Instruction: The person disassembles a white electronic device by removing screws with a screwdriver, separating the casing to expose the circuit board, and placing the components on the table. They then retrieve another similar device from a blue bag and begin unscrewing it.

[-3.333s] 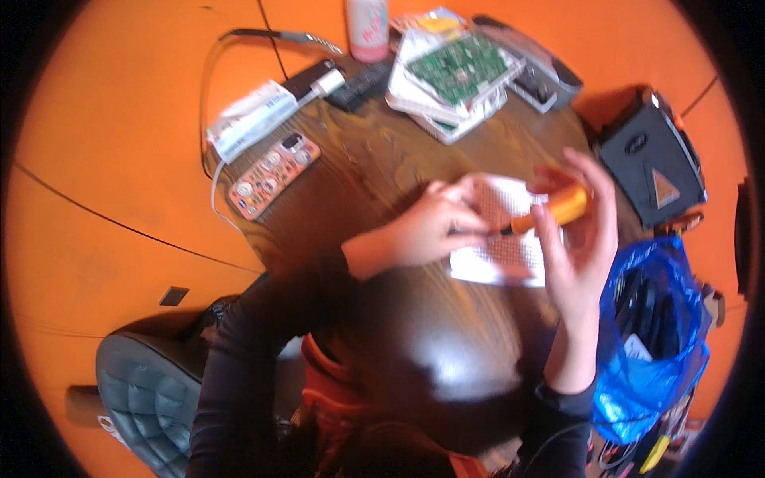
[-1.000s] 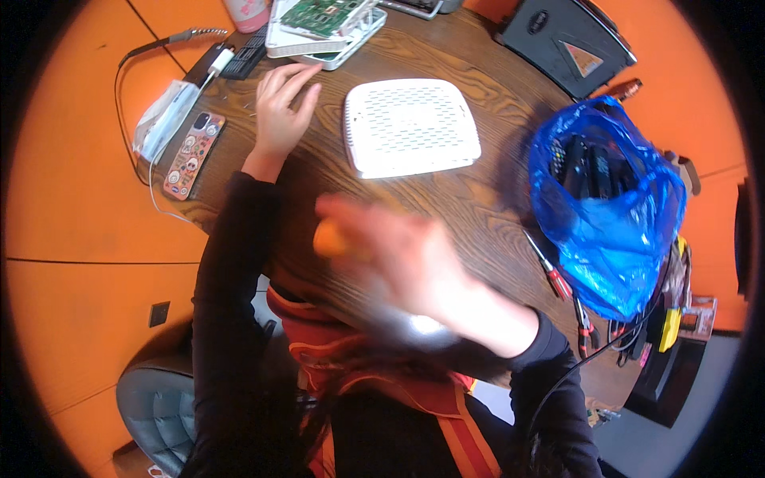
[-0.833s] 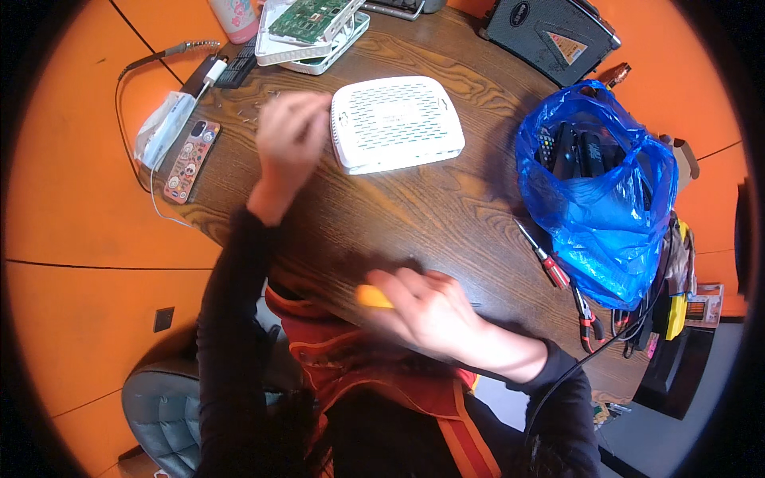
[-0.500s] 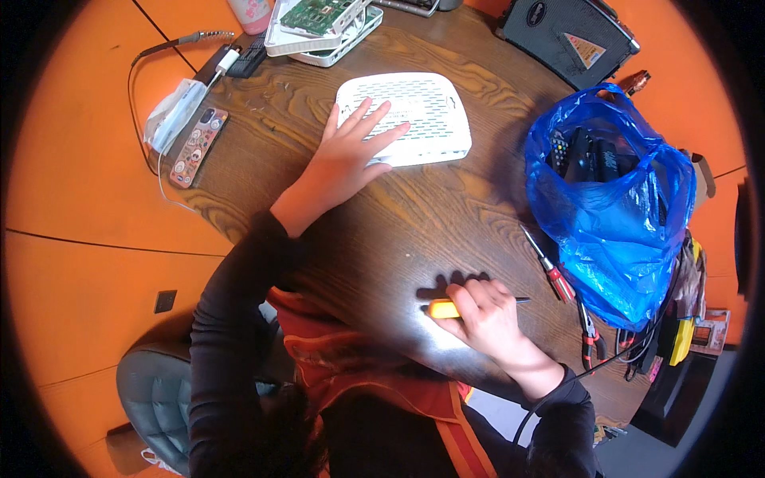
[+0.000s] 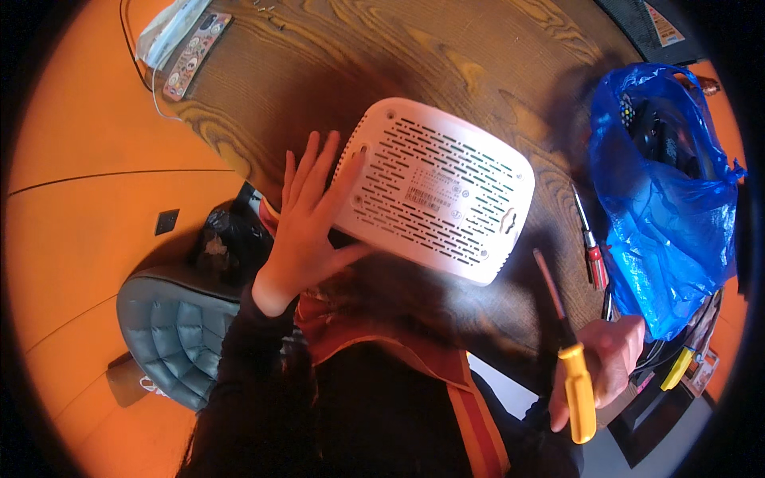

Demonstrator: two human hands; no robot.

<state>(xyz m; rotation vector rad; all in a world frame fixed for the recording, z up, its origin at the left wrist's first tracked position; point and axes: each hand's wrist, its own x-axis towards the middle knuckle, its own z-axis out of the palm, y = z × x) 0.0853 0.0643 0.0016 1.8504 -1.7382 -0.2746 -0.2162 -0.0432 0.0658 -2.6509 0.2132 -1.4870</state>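
Observation:
A white plastic device casing (image 5: pixel 434 191), rounded at the corners and full of vent slots, sits slanted in front of me with a printed label on its upper face. My left hand (image 5: pixel 307 223) is at its left end, fingers spread, the index finger over the corner and the thumb by the near edge. In my right hand (image 5: pixel 610 358), off to the right, is a screwdriver (image 5: pixel 579 394) with a yellow handle. Its shaft points away from me, toward the casing's right corner, without touching it. Part of the right hand's grip is hidden behind the handle.
On the wooden table (image 5: pixel 319 72), a red-handled screwdriver (image 5: pixel 594 255) lies beside a blue plastic bag (image 5: pixel 669 215) holding dark items. A phone in a patterned case (image 5: pixel 195 60) rests at the far left. A grey padded chair (image 5: pixel 171 334) stands left of me.
The casing has come nearer and turned clockwise, its left end by my left hand. My right hand has shifted right with the yellow screwdriver, whose shaft now points away from me. The view has shifted too.

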